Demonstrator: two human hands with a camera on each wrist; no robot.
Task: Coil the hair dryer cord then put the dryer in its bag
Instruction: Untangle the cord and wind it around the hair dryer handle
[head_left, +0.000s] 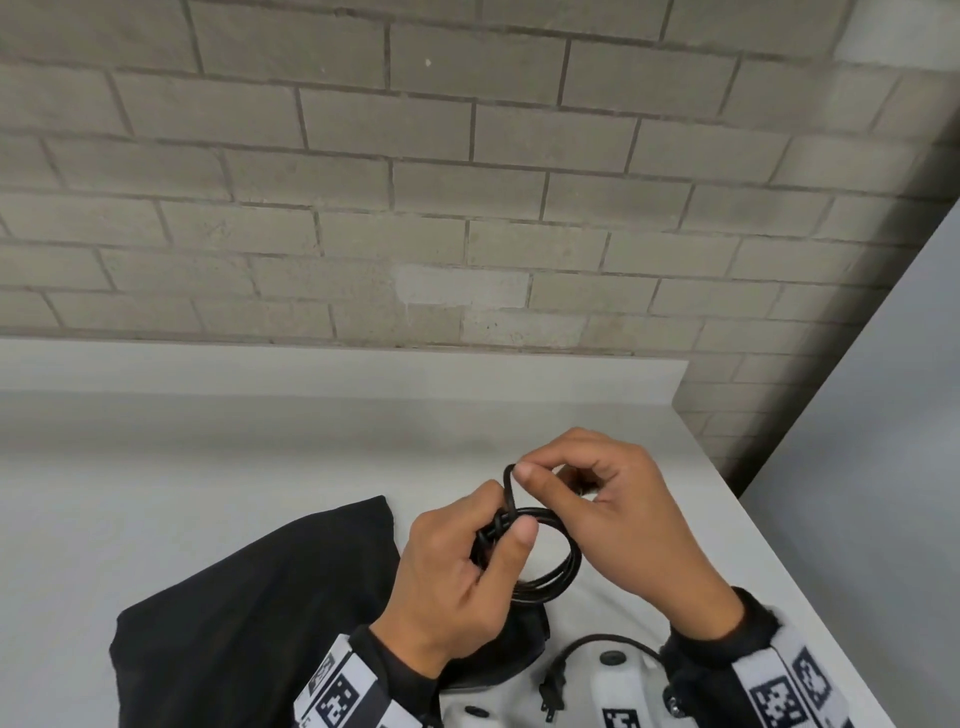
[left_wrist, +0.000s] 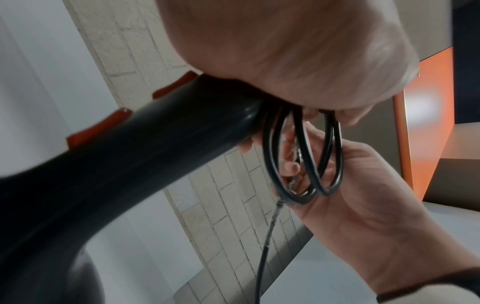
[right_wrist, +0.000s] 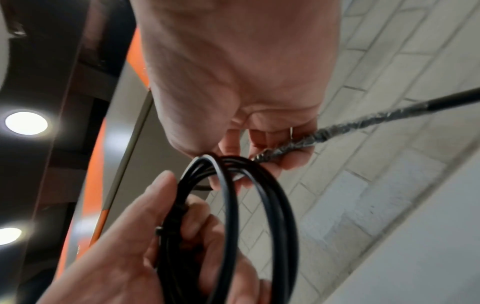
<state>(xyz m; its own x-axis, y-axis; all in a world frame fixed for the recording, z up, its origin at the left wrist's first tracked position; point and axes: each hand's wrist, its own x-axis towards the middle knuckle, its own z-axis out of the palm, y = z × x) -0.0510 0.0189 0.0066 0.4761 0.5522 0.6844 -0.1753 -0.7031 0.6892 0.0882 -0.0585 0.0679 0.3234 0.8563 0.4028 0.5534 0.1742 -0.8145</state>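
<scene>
My left hand (head_left: 506, 525) grips several loops of the black cord coil (head_left: 569, 561) above the table. My right hand (head_left: 522, 467) pinches a strand of cord at the top of the coil between thumb and forefinger. The black hair dryer (left_wrist: 130, 154), with red switches on its handle, hangs under my left hand; in the head view only a dark part (head_left: 511, 657) shows below the wrist. In the right wrist view the coil (right_wrist: 231, 205) sits between both hands, and a taped stretch of cord (right_wrist: 337, 128) runs off right. The black bag (head_left: 249, 613) lies flat at the left.
The cord's plug (head_left: 550, 693) dangles near my light garment at the bottom edge. The white table (head_left: 208, 457) meets a grey brick wall (head_left: 467, 208) behind. The table's right edge (head_left: 779, 551) runs diagonally close to my right forearm.
</scene>
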